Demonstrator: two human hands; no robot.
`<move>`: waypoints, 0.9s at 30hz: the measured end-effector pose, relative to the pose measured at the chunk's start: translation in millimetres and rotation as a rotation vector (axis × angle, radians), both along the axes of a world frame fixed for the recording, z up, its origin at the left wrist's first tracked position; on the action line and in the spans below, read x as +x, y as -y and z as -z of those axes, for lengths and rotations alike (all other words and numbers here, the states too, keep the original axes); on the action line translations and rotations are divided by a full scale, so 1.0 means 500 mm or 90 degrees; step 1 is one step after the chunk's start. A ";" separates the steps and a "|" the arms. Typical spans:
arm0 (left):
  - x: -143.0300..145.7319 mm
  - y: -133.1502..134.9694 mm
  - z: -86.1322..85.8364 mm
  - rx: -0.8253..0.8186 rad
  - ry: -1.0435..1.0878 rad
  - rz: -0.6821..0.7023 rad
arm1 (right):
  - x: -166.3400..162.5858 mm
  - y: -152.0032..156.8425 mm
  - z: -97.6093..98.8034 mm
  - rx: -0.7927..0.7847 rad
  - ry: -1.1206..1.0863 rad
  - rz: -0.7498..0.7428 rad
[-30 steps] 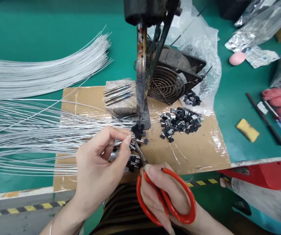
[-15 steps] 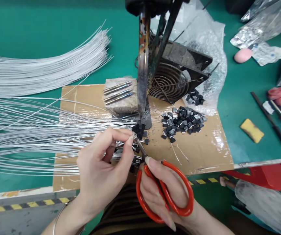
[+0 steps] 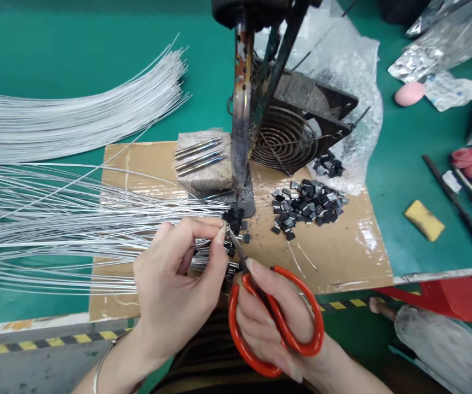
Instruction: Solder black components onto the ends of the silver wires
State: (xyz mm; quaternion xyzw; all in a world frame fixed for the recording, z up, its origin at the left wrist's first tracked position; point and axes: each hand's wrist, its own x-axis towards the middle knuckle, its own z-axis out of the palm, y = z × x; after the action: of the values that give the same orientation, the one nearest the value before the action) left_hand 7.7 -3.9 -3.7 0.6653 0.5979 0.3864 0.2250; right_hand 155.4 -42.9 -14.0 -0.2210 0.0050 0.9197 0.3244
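A thin wire (image 3: 203, 242) is being pinched between thumb and forefinger of the left hand (image 3: 174, 284), while red scissors (image 3: 275, 320) are being gripped by the right hand (image 3: 269, 323), blades just beside the left fingertips (image 3: 220, 234). Skin could be nicked if the blades slip. The cut point is being hidden by fingers and tangled black parts (image 3: 234, 219).

Bright, even overhead light, soft at the edges

We see the green bench (image 3: 75, 49) evenly lit with faint shadows; glare glints on the plastic wrap (image 3: 343, 60) and taped cardboard (image 3: 343, 246). The wires (image 3: 55, 219) bow with wide-angle distortion at the left, and the far right edge is blurred.
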 end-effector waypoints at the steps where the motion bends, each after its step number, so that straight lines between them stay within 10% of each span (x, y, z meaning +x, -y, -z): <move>1: 0.000 0.000 0.001 0.007 -0.006 0.001 | 0.000 -0.002 -0.002 -0.006 -0.003 -0.001; 10: 0.003 -0.002 0.010 0.123 -0.064 0.000 | 0.001 -0.006 -0.002 -0.046 -0.040 -0.002; 27: 0.008 0.000 0.009 -0.107 0.125 -0.064 | -0.006 -0.019 -0.017 -0.090 -0.054 0.030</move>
State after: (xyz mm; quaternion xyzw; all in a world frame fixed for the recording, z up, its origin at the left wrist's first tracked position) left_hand 11.5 -3.8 -8.3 0.5724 0.6356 0.4091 0.3179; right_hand 152.6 -33.6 -5.6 -0.2042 0.0889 0.9176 0.3294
